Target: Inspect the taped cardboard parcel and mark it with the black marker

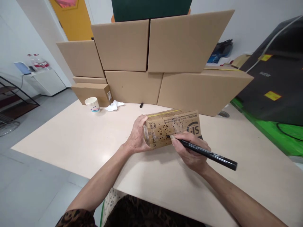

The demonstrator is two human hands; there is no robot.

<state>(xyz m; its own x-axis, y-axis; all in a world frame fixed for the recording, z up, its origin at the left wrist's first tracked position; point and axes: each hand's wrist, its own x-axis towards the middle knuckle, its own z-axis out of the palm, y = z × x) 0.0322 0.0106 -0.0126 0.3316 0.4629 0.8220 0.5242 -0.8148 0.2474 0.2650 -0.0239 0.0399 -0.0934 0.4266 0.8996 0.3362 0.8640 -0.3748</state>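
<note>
A small brown shipping carton with black print lies on the beige table in front of me. My left hand is wrapped around its left end and holds it steady. My right hand is closed on a black marker pen, whose tip touches the carton's near face among many black marks. The pen's far end points to the right.
Several large flattened cardboard boxes stand as a wall along the table's far edge. A paper cup, a crumpled white tissue and a small black cap lie before them. A dark machine stands right.
</note>
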